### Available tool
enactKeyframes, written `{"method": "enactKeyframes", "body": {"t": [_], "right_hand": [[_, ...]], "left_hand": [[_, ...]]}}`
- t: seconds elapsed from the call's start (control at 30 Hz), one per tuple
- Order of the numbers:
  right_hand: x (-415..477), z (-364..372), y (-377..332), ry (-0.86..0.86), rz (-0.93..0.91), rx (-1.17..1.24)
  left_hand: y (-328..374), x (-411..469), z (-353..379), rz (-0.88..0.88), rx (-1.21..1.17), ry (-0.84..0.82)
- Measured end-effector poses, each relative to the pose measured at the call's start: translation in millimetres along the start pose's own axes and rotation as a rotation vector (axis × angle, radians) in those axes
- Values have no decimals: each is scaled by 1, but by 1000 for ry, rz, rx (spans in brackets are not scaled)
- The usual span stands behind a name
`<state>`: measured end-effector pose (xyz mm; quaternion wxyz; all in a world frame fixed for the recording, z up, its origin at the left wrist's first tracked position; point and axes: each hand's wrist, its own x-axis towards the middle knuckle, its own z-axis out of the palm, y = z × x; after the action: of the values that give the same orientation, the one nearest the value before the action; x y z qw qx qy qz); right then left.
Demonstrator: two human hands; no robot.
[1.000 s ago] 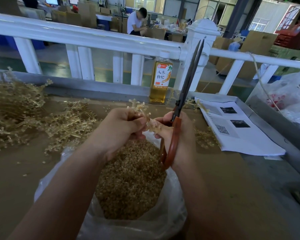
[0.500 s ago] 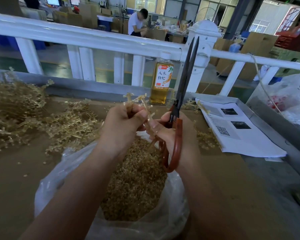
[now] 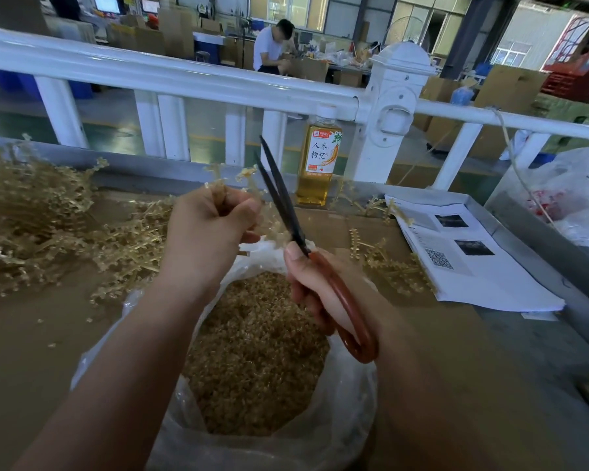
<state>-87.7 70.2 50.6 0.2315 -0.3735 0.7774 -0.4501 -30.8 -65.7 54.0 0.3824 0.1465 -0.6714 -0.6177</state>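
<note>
Snipping small parts off a pale golden, translucent, branched plastic sprig [image 3: 249, 175] over a clear plastic bag [image 3: 351, 413] holding a mass of tiny golden cut pieces [image 3: 252, 351]. Gripping the sprig in the curled fingers of the left hand [image 3: 211, 232], raised above the far rim of the bag. Wrapping the right hand [image 3: 322, 294] round the reddish-brown loop handles of long dark-bladed scissors [image 3: 288, 215], blades pointing up and slightly parted just right of the sprig (impossible to tell about any branch caught between them). For a clean cut, probably best to feed one branch deep toward the pivot rather than the tips, to close in one short squeeze, and to hold the sprig right above the bag mouth to avoid scattering. Also worth turning the sprig with the left fingers between snips and minding the fingertips beside the blades. Lying on a brown cardboard-like surface [image 3: 31, 351]: a big heap of uncut golden sprigs [image 3: 31, 215] at left, a few loose ones [image 3: 391, 266] at right, a stack of printed white sheets [image 3: 483, 266] with a QR code, and a bottle of amber drink [image 3: 320, 158] by a white railing [image 3: 184, 79]. Beyond the railing, a workshop hall with cardboard boxes [image 3: 510, 86] and a seated person in a white shirt [image 3: 269, 45].
</note>
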Motion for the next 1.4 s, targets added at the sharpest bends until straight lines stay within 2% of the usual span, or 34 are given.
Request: {"method": "enactKeyframes", "body": {"t": [0.17, 0.43, 0.83, 1.4], "right_hand": [[3, 2, 5, -134, -14, -73], [1, -1, 12, -193, 38, -79], [3, 2, 7, -176, 13, -57], [3, 1, 7, -167, -2, -81]], "left_hand": [[-1, 7, -8, -40, -44, 61], [3, 7, -9, -96, -75, 55], [5, 7, -13, -170, -123, -52], [2, 5, -6, -153, -74, 37]]}}
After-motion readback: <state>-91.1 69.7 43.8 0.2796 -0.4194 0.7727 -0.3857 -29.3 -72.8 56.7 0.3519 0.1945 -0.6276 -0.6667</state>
